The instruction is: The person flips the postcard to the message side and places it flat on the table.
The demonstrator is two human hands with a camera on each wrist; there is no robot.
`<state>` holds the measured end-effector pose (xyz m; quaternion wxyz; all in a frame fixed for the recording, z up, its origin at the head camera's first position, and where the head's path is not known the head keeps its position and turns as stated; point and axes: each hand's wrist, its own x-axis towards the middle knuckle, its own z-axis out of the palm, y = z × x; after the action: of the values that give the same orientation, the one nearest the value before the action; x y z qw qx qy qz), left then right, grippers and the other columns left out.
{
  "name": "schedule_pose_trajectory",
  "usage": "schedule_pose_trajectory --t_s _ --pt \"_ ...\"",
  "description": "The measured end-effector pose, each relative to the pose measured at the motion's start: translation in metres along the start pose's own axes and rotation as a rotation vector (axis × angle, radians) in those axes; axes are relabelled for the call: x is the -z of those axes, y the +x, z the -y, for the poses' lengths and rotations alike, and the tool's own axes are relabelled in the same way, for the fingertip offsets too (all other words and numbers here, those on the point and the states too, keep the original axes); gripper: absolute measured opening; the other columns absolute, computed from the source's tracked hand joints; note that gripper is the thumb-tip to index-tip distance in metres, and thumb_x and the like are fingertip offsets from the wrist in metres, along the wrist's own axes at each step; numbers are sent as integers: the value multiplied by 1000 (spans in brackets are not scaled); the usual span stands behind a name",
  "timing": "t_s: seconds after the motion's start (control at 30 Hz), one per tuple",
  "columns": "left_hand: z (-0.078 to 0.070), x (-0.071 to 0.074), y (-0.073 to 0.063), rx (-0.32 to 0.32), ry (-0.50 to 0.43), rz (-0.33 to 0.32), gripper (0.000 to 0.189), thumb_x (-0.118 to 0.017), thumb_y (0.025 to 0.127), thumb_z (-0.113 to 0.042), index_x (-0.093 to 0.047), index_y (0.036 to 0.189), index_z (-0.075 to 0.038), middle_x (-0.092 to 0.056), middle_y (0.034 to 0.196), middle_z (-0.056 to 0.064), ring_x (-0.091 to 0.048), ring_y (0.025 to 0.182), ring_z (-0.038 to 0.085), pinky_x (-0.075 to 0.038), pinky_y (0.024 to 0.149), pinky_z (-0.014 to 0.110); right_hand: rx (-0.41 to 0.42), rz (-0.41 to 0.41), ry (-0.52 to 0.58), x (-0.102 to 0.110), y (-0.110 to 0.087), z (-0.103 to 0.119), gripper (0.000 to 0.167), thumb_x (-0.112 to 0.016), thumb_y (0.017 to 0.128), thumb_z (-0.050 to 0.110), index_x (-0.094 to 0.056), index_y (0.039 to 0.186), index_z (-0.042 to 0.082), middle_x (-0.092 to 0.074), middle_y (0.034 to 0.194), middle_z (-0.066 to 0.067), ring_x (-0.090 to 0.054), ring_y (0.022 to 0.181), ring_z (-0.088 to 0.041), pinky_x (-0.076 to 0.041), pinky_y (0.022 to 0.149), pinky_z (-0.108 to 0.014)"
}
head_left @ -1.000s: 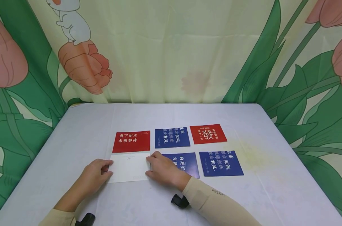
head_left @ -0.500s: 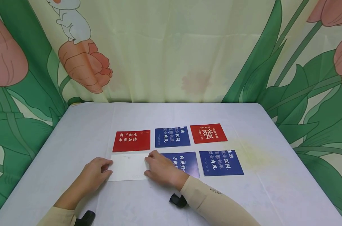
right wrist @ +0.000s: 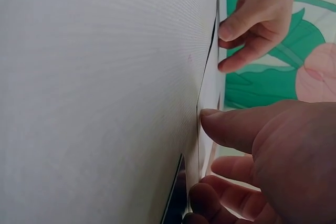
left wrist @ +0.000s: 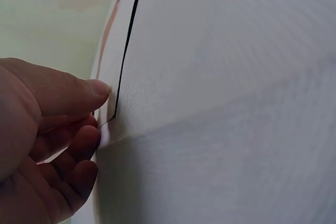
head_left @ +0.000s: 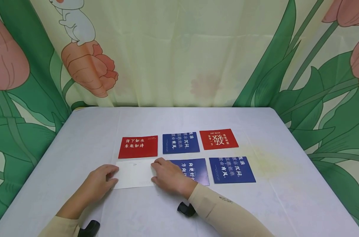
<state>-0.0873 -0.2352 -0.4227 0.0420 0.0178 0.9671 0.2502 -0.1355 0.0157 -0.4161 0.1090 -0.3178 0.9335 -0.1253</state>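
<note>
A white card [head_left: 135, 174] lies flat on the table, its plain side up with a small mark near the top. At its left edge is my left hand [head_left: 100, 181], thumb and fingers bent and holding that side. My right hand [head_left: 172, 177] holds the opposite edge in the same way and partly covers a blue card [head_left: 198, 169]. In the left wrist view the thumb [left wrist: 97, 93] touches near a corner of the card. The right wrist view has the thumb [right wrist: 212, 121] at the card's edge, with the other fingers partly hidden beyond.
Behind the white card lies a red card [head_left: 138, 147]. A second blue card [head_left: 180, 144] and another red card [head_left: 219, 139] continue that back row. A further blue card [head_left: 233, 170] lies at the front right. Past the white-covered table [head_left: 286, 204] hangs a printed curtain [head_left: 179, 52].
My right hand has shifted slightly left along with the white card's right edge. The left hand stays nearly where it was, and the other cards keep their layout.
</note>
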Motion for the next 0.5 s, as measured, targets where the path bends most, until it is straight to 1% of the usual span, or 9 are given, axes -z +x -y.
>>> schedule_pose_trajectory --t_s 0.2,0.37,0.5 --pt "-1 0 1 18 2 20 49 -79 84 -7 -61 127 8 -61 121 24 -60 98 31 -54 89 51 3 -12 -9 0 0 0 51 -68 96 27 -56 141 7 -54 140 -7 -54 124 -23 -47 101 -33" --pt "-2 0 2 29 6 23 49 -79 84 -7 -61 127 8 -61 119 24 -59 96 30 -53 90 51 8 -17 -10 0 1 -1 51 -68 96 26 -56 141 6 -54 140 -8 -54 124 -22 -47 102 -32" --pt "-1 0 2 28 13 20 49 -79 83 -6 -61 126 9 -61 119 24 -59 95 30 -53 90 52 9 -19 10 -1 1 -1 51 -68 96 26 -56 141 6 -54 140 -8 -53 125 -22 -46 102 -32"
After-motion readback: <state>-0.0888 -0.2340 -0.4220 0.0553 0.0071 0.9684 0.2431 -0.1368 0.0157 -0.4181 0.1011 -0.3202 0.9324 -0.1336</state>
